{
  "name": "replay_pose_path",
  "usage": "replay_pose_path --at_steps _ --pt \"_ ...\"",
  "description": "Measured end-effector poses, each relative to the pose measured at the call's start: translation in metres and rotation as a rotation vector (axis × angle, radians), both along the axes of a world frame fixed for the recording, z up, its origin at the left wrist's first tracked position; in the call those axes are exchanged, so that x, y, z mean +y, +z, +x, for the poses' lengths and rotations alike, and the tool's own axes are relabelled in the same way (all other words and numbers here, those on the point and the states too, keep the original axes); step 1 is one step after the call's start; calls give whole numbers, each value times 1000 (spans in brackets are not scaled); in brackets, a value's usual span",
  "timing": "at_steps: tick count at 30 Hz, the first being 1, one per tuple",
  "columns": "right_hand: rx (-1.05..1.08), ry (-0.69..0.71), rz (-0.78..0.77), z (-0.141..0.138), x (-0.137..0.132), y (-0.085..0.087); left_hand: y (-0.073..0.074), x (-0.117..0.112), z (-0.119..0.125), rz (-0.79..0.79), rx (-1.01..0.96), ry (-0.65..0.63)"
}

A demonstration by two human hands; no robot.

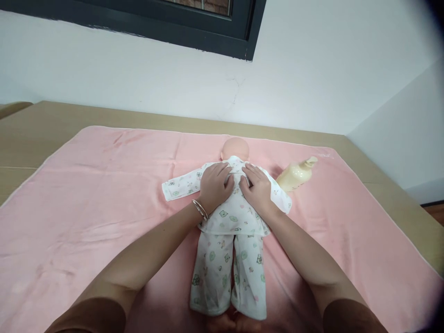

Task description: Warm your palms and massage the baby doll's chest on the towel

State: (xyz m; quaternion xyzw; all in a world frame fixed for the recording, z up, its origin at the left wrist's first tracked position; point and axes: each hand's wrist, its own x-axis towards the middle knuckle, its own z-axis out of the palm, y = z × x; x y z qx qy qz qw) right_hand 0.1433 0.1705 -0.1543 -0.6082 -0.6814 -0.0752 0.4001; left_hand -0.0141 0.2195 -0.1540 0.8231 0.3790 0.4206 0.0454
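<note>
A baby doll (236, 217) lies stretched out, its bald head (236, 148) pointing away from me and no face showing. It wears a white pajama top and pants (213, 273) printed with small green and pink figures. My left hand (217, 185), with bangles at the wrist, rests on the left side of the doll's upper body, fingers extended toward its shoulder. On the right side, my right hand (256, 187) lies in the same way, fingers extended and thumb apart. Both hands press on the cloth of the top. The doll's feet are partly cut off at the bottom edge.
A cream pump bottle (298, 174) lies tilted on its side just right of the doll's right-hand sleeve. Beneath everything spreads a pink blanket (114, 199) on a wooden table (65, 122). A white wall with a dark window frame (208, 32) stands behind.
</note>
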Motion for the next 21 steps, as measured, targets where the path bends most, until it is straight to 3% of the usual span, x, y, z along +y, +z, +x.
replay_pose_path --at_steps 4,10,14,18,21 --pt "-7 -108 -36 -6 -4 3 -1 0 1 -39 2 66" --pt "-127 22 -229 3 5 12 -1 8 1 -86 89 -8" --pt "-157 42 -159 4 4 9 4 1 2 -12 121 -44" --pt "-61 -79 -18 -4 -4 3 6 -8 2 10 88 38" --pt "-40 -143 -27 -7 -6 3 4 -8 3 -8 61 93"
